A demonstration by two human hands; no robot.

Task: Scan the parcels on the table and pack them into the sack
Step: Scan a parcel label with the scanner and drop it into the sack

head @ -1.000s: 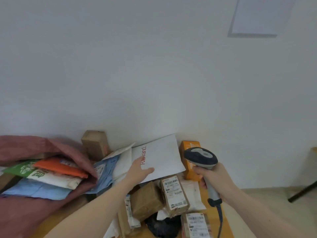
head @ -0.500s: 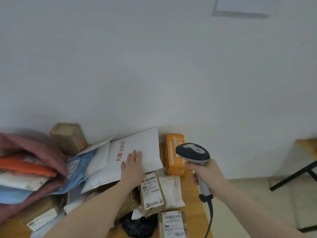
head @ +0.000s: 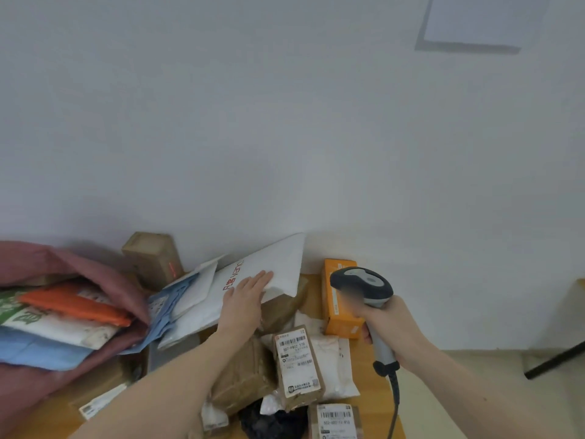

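Several parcels crowd a wooden table (head: 364,372) beside an open dusty-pink fabric sack (head: 104,280); a large white padded mailer with red lettering (head: 253,280) lies under the flat, straight-fingered left hand (head: 245,299), while the right hand (head: 391,324) grips a grey handheld barcode scanner (head: 364,285).

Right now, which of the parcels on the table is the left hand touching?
The large white mailer with red lettering, leaning against the wall; the left hand rests flat on it, while the others lie untouched.
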